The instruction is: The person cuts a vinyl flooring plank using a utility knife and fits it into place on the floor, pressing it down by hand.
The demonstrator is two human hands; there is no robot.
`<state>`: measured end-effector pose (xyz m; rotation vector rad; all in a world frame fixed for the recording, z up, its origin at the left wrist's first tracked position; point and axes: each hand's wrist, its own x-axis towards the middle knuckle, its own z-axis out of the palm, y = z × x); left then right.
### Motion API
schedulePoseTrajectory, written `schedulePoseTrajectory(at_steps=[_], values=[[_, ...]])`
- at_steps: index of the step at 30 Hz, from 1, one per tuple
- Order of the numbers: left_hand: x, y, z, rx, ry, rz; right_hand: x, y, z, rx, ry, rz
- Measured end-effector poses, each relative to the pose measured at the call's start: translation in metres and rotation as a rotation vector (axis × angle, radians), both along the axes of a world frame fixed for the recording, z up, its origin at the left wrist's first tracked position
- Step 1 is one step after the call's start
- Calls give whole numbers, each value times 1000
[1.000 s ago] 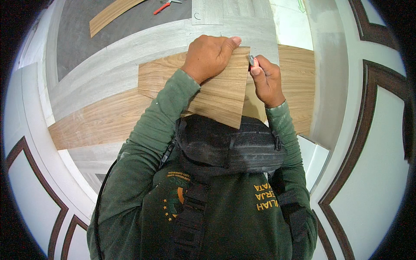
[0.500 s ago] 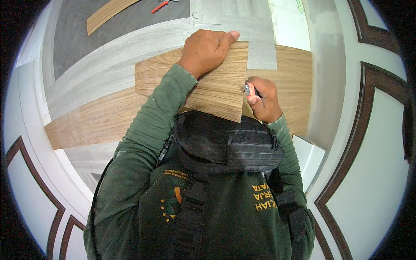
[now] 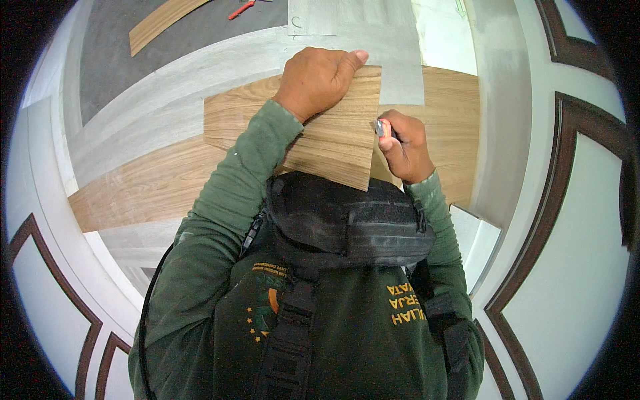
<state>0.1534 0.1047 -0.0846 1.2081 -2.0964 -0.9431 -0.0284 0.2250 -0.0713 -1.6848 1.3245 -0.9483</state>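
The wood-grain plank (image 3: 337, 143) I was watching ran crosswise under the left hand (image 3: 319, 79), its long axis going from left to right and its grain following that line with a slight dip toward the right hand (image 3: 408, 148). Its right end, nearest the right hand, looked broader to me than the end beyond the left wrist. I saw the left hand clasped over the far edge, thumb stretched rightward along it, fingertips hidden from me. The right hand was closed around a small red-orange tool (image 3: 385, 129), thumb pressed on it; the grey metal tip faced the plank's right edge, though I could not tell whether they touched.

The plank was a thin, flat, straight-edged piece, warm brown with fine darker streaks. Its near edge overlapped a black fabric pouch (image 3: 347, 220) worn at the person's chest, on the body side of both hands. Beneath and left of the left hand I had a paler wood-look floor board (image 3: 150, 183); beyond that hand, pale grey boards (image 3: 173, 90) with a faint grain. Farther off to its upper left, a brown strip (image 3: 163, 27) and a red-handled tool (image 3: 241, 10) lay on a dark grey surface (image 3: 127, 77).
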Motion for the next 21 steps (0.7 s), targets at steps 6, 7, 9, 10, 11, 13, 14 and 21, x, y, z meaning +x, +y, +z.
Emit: schedulePoseTrajectory(at_steps=[6, 7, 9, 10, 11, 13, 14, 21], values=[[1, 2, -13, -119, 26, -29, 4, -10, -3, -28, 22, -72], [0, 2, -8, -82, 9, -37, 3, -12, -3, -21, 15, -73], [1, 1, 3, -9, -24, -54, 1, -15, -3, -8, 2, -73], [2, 0, 1, -30, -33, -51, 2, -16, -4, -7, -7, -73], [4, -2, -3, -51, -42, -49, 4, -17, -5, -6, -16, -74], [3, 0, -10, -90, -22, -39, 4, -21, -8, -3, -17, -102], [1, 3, -13, -108, 7, -32, 2, -25, -12, -2, -10, -130], [3, 0, -7, -66, -43, -48, -2, -13, -7, 54, -107, -36]])
